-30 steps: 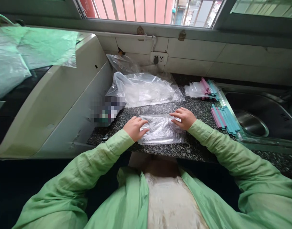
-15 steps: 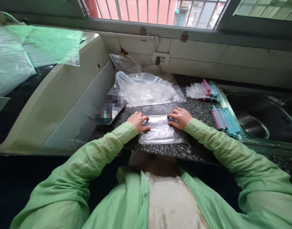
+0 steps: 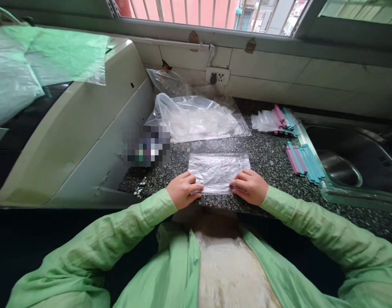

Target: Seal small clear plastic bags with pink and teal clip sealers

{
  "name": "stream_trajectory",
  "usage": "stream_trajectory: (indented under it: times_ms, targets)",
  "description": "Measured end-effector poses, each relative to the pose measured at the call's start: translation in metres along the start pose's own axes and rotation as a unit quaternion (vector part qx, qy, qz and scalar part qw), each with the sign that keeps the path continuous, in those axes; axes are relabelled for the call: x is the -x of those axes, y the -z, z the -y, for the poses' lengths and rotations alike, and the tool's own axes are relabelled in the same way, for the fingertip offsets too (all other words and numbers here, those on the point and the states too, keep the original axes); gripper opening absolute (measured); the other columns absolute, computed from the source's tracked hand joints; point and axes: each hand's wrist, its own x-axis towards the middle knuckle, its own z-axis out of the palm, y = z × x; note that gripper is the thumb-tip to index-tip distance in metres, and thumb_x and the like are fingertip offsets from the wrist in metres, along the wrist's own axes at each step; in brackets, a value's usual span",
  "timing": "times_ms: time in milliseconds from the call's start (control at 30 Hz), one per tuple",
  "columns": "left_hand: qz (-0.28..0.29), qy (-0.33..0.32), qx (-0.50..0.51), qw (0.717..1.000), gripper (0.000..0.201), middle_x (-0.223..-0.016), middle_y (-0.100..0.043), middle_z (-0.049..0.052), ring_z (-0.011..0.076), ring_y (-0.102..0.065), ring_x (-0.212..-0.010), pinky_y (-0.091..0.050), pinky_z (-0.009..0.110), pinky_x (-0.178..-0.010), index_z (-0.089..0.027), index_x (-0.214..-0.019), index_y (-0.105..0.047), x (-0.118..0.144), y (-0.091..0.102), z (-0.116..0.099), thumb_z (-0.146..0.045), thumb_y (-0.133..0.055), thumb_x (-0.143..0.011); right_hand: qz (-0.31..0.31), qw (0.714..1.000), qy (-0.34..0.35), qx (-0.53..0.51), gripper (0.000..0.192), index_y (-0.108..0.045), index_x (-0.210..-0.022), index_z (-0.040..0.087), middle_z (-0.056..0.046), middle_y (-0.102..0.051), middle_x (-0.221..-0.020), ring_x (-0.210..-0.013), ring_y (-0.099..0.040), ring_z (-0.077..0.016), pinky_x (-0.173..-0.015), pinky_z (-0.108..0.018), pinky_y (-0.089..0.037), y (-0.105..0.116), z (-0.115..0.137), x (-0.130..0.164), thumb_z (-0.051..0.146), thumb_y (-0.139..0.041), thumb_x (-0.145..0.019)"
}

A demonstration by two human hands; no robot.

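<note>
While flat on bag [image 3: 219, 170], both hands.

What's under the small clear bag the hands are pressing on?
The small clear bag lies flat on the speckled granite countertop, which shows through it. Left hand and right hand cover its near corners; nothing else visible beneath.

Two hands, the left hand [image 3: 183, 190] and the right hand [image 3: 250, 186], are resting on one flat clear plastic bag [image 3: 218, 171] on the table [image 3: 272, 156]. One larger heap of clear bags [image 3: 197, 117] is lying behind it. Two groups of pink and teal sealing sticks [image 3: 305, 159] [image 3: 284, 117] are sitting to the right; the sticks are too tightly packed to count. One sink [image 3: 340, 169] is showing at the right.
</note>
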Motion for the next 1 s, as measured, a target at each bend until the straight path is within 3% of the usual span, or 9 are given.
stream_trajectory:
  times_ms: [167,367,567,800,1000]
  targets:
    - [-0.038,0.015,-0.030,0.999,0.025,-0.074,-0.053,0.006,0.0158,-0.044,-0.073,-0.040,0.030,-0.069,-0.018,-0.088,-0.063,0.014,0.005,0.002,-0.033,-0.044,-0.081,0.000,0.999,-0.031,0.026,0.019,-0.061,-0.087,0.018,-0.005,-0.059,-0.076,-0.071,-0.045,-0.0153,-0.066,-0.030,-0.036,0.017,-0.010,0.019,0.031,-0.050,-0.079]
    - [-0.064,-0.025,-0.049,0.996,0.021,-0.069,-0.055,0.005,0.0148,-0.045,-0.070,-0.040,0.029,-0.067,-0.018,-0.073,-0.061,0.008,0.015,-0.001,-0.022,-0.042,-0.081,-0.020,0.999,-0.031,0.033,0.025,-0.061,-0.090,0.016,-0.007,-0.060,-0.079,-0.073,-0.047,-0.0170,-0.067,-0.032,-0.036,0.027,-0.004,0.013,0.037,-0.052,-0.077]
    - [-0.117,0.074,0.064,0.988,0.016,-0.071,-0.056,0.006,0.0145,-0.048,-0.071,-0.043,0.029,-0.067,-0.017,-0.070,-0.060,-0.012,0.034,-0.001,-0.021,-0.046,-0.076,-0.009,0.998,-0.037,0.040,0.045,-0.060,-0.095,0.016,-0.009,-0.060,-0.086,-0.080,-0.049,-0.0205,-0.070,-0.035,-0.037,0.025,-0.004,0.013,0.054,-0.054,-0.070]
    - [-0.148,0.153,0.186,0.959,0.017,-0.067,-0.055,0.004,0.0129,-0.051,-0.067,-0.044,0.027,-0.066,-0.015,-0.066,-0.059,-0.032,0.041,0.011,-0.026,-0.049,-0.074,-0.067,0.991,-0.107,-0.030,0.014,-0.062,-0.080,0.019,-0.007,-0.059,-0.078,-0.073,-0.051,-0.0175,-0.067,-0.032,-0.043,0.023,-0.025,0.017,0.029,-0.054,-0.075]
    - [-0.172,0.244,0.265,0.917,0.023,-0.062,-0.056,0.003,0.0110,-0.050,-0.058,-0.042,0.024,-0.056,-0.013,-0.067,-0.059,-0.053,0.033,0.030,-0.035,-0.051,-0.069,-0.110,0.966,-0.190,-0.135,0.016,-0.056,-0.062,0.019,-0.004,-0.059,-0.068,-0.066,-0.054,-0.0148,-0.063,-0.029,-0.044,0.022,-0.046,0.004,0.027,-0.051,-0.075]
